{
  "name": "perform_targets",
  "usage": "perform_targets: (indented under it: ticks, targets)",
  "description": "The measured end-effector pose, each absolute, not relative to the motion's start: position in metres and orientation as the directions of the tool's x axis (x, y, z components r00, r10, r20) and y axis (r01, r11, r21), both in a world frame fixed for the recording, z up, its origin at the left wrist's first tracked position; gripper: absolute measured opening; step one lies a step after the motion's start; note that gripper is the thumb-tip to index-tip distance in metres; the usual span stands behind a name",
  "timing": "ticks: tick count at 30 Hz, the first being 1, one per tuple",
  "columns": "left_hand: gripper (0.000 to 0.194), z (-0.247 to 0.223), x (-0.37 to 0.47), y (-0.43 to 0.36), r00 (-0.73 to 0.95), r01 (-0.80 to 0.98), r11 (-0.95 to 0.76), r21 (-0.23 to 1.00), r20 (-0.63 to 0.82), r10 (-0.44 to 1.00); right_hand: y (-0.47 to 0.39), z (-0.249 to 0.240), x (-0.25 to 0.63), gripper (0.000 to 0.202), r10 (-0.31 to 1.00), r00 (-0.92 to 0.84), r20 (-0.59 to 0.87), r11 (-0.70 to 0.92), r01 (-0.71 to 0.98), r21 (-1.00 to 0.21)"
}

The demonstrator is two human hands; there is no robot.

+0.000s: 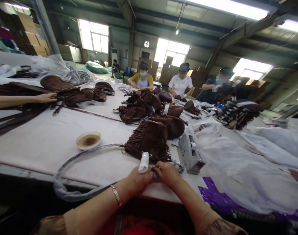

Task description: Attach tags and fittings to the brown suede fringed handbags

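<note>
My left hand [140, 179] and my right hand [168, 173] meet at the table's near edge, fingers closed together. Pinched between them is a small dark piece that looks like part of the bag strap [59, 174]; its exact shape is hidden by my fingers. The strap, wrapped in clear plastic, loops left from the bag and passes behind my left forearm. Just beyond my hands lies the dark brown fringed bag [150, 138]. A white rolled wrap [144, 161] stands in front of the bag, against the back of my left hand.
A shallow bowl of brownish stuff [88, 140] sits left. A grey tape dispenser [191, 153] stands right of the bag. More brown bags [145, 104] are heaped beyond. Plastic sheeting [237, 163] covers the right side. A co-worker's hand [45, 98] reaches in from the left; several people work opposite.
</note>
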State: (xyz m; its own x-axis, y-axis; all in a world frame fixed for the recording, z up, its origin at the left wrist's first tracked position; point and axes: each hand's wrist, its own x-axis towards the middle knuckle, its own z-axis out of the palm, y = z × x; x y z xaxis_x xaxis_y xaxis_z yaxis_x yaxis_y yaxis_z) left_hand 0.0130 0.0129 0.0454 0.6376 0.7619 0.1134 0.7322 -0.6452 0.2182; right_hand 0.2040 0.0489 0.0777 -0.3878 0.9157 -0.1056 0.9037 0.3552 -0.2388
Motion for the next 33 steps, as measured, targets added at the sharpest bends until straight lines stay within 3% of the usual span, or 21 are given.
perform_targets:
  ticks: [3,5,9,13,17,21,26,30,33]
  targets:
    - [0.028,0.04,0.034,0.006,0.553,0.796,-0.566,0.215,0.122,0.824,0.043,0.068,0.195,0.022,0.981,-0.159,-0.108,0.116,0.939,-0.323]
    - [0.027,0.04,0.043,0.002,0.505,0.824,-0.516,0.232,0.108,0.856,0.04,0.067,0.191,0.017,0.988,-0.102,-0.119,0.06,0.948,-0.313]
    - [0.022,0.045,0.036,-0.001,0.537,0.804,-0.545,0.236,0.103,0.837,0.039,0.078,0.189,0.015,0.971,-0.172,-0.168,0.139,0.972,-0.188]
    - [0.028,0.048,0.0,-0.011,0.595,0.789,-0.597,0.145,0.064,0.801,0.042,0.087,0.19,0.016,0.961,-0.193,-0.198,0.168,0.976,-0.138]
    - [0.009,0.055,-0.056,-0.016,0.591,0.805,-0.592,0.031,0.032,0.806,0.042,0.087,0.192,0.019,0.958,-0.208,-0.197,0.188,0.975,-0.116]
    - [0.012,0.069,-0.101,-0.007,0.48,0.876,-0.475,-0.084,0.044,0.876,0.042,0.085,0.192,0.02,0.954,-0.229,-0.194,0.213,0.972,-0.1]
    - [0.02,0.077,-0.072,-0.007,0.256,0.967,-0.248,-0.064,0.235,0.938,0.042,0.085,0.19,0.02,0.948,-0.26,-0.183,0.249,0.965,-0.082]
    - [0.038,0.067,-0.016,-0.023,0.553,0.777,-0.617,0.125,0.333,0.764,0.041,0.085,0.193,0.019,0.943,-0.284,-0.171,0.277,0.959,-0.064]
    - [0.028,0.054,0.001,-0.019,0.658,0.657,-0.717,0.232,0.287,0.696,0.04,0.085,0.197,0.018,0.937,-0.313,-0.158,0.308,0.95,-0.058]
